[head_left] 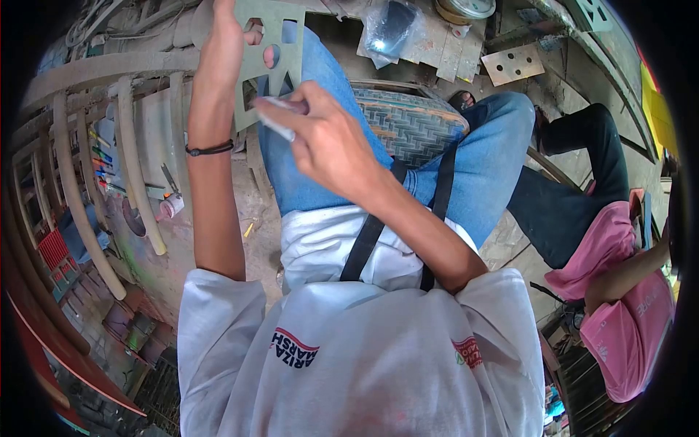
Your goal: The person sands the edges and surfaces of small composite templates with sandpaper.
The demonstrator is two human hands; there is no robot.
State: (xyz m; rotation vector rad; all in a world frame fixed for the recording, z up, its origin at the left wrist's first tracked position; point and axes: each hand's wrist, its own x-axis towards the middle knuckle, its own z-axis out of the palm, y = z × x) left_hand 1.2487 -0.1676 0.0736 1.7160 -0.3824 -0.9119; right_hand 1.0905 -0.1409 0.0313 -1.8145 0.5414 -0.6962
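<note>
A flat grey-green panel (287,47) with several cut-out holes is held up over my left thigh. My left hand (227,25) grips its left side, and fingertips show through the holes. In my right hand (331,142) is a folded whitish sheet (275,116), pinched between thumb and fingers. It lies at the panel's lower part, touching or just in front of it. Slight blur hides whether the sheet is paper, cloth or an abrasive.
A woven-pattern seat (411,127) is between my legs. Ahead are a clear plastic bag (392,33), a round tub (464,9) and another holed panel (513,65). A wooden slatted frame (131,146) stands left. A person in a pink shirt (619,291) sits close on the right.
</note>
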